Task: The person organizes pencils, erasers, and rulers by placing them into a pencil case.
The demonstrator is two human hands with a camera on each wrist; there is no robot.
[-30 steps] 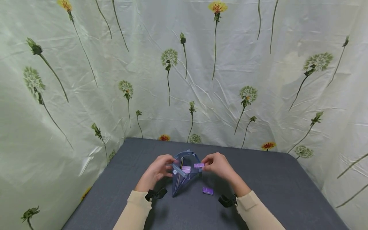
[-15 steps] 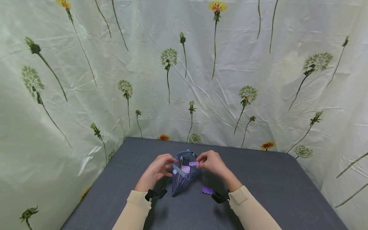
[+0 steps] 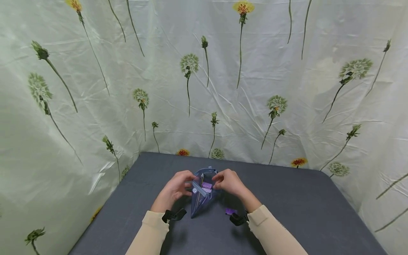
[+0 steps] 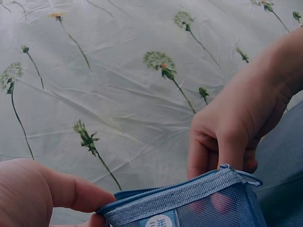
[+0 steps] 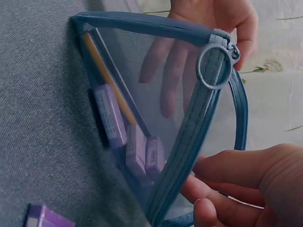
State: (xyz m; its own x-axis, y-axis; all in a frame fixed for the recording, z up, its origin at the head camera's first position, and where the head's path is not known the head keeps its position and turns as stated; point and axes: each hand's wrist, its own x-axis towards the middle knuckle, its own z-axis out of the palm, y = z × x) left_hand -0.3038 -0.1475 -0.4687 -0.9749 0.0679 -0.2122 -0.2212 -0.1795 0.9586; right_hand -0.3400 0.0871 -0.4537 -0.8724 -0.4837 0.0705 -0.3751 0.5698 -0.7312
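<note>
A blue mesh zip pouch (image 3: 198,203) stands with its mouth unzipped, a ring pull (image 5: 199,66) on its zipper. My left hand (image 3: 179,186) pinches the pouch's left rim between thumb and fingers; other fingers show behind the mesh in the right wrist view. My right hand (image 3: 227,182) has its fingertips inside the mouth, loosely bent, with nothing seen between them. Through the mesh I see a yellow pencil (image 5: 110,75) and small purple eraser-like blocks: one lies by the pencil (image 5: 111,116), and two sit side by side lower down (image 5: 136,151).
Another purple block (image 3: 230,211) lies on the dark grey table (image 3: 287,209), just in front of the right wrist, partly covered by its black strap (image 3: 238,219). A flower-printed curtain (image 3: 236,117) hangs behind the table and along its sides.
My right hand has moved left into the pouch's mouth. The purple block it held is now inside the pouch, out of the fingers. My left hand keeps its hold on the rim.
</note>
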